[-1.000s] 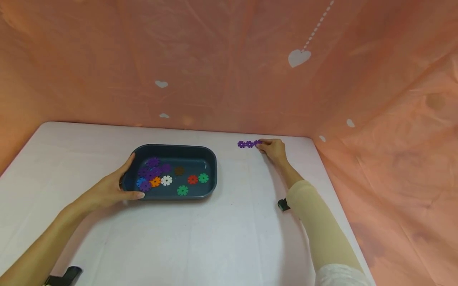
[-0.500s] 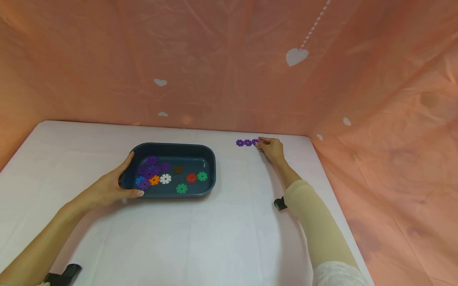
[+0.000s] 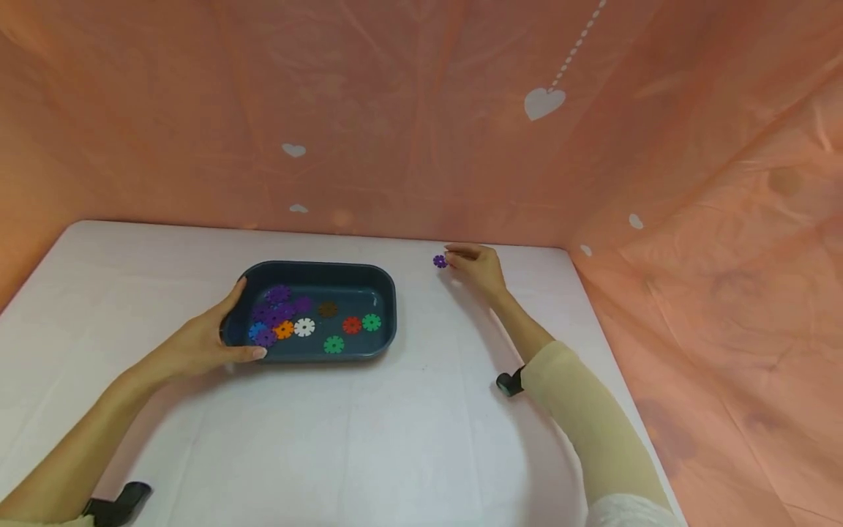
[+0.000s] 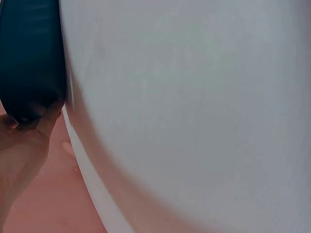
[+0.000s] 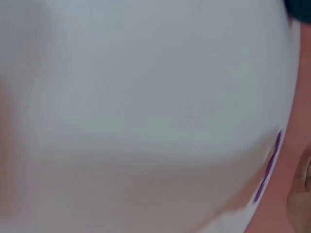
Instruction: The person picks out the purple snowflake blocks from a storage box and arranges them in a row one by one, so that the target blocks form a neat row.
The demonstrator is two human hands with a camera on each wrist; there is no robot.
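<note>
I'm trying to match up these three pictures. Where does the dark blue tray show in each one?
Head: the dark blue tray lies left of centre, left hand gripping its left end.
Left wrist: its dark wall fills the top-left corner, above the fingers.
Right wrist: a dark sliver, top-right corner, perhaps the tray.
Shared landmark: the white table.

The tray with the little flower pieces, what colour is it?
Dark blue-grey; the tray shows best in the head view.

Left hand: grips the near-left corner of the dark blue tray.
Tray contents: purple, orange, white, brown, red, green, blue gear discs.
Right hand: fingertips on purple discs at the worktop's far edge.
Backdrop: orange sheet with white hearts.
</note>
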